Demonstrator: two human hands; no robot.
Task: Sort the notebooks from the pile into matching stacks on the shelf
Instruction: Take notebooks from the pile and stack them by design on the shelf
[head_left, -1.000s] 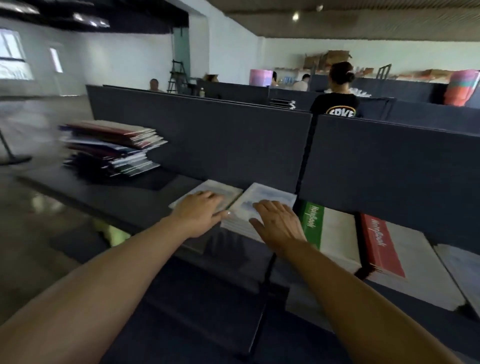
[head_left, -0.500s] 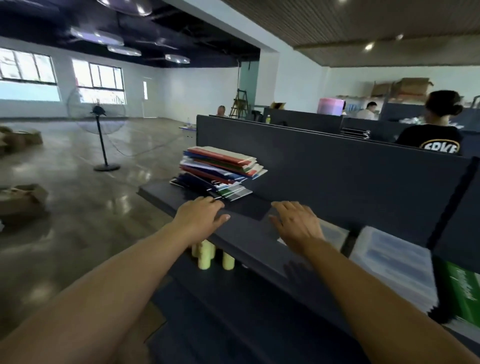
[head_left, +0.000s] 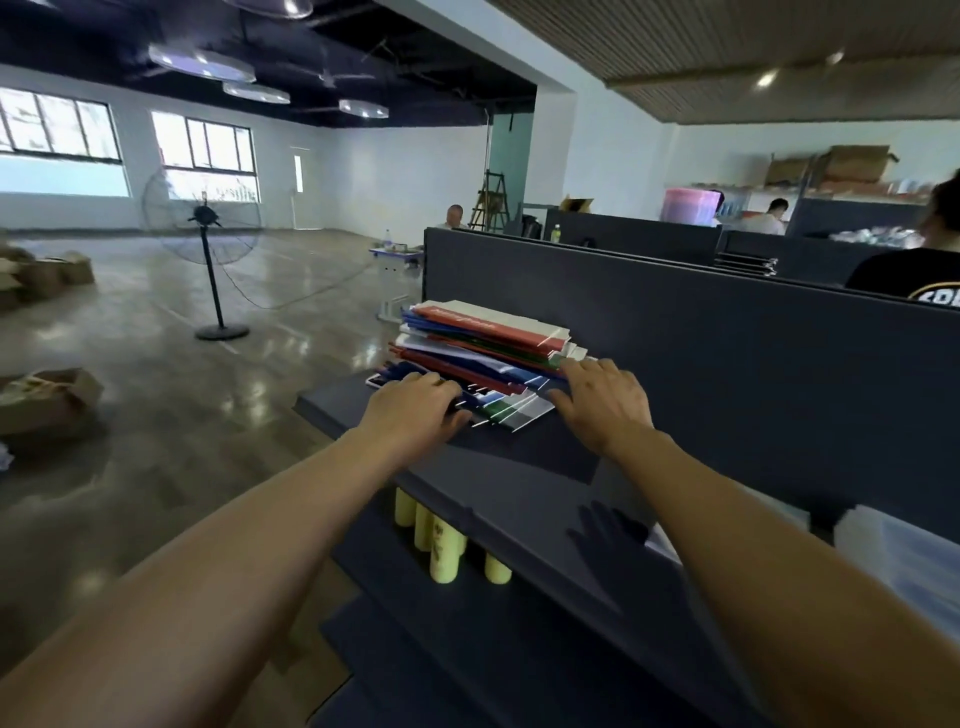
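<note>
Both hands (head_left: 415, 410) reached pile (head_left: 488, 353), fan (head_left: 208, 218) beyond

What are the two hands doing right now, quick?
Left hand: open, fingers resting on the near edge of the notebook pile.
Right hand: open, fingers spread, touching the pile's right side.

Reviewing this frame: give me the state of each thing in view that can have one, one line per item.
Notebook pile: uneven stack on the shelf top, covers closed.
Left hand: fingers resting on the pile's lower notebooks.
Right hand: fingers spread at the pile's right edge.
Standing fan: upright on the floor.
Yellow bottles: upright beneath the shelf.
</note>
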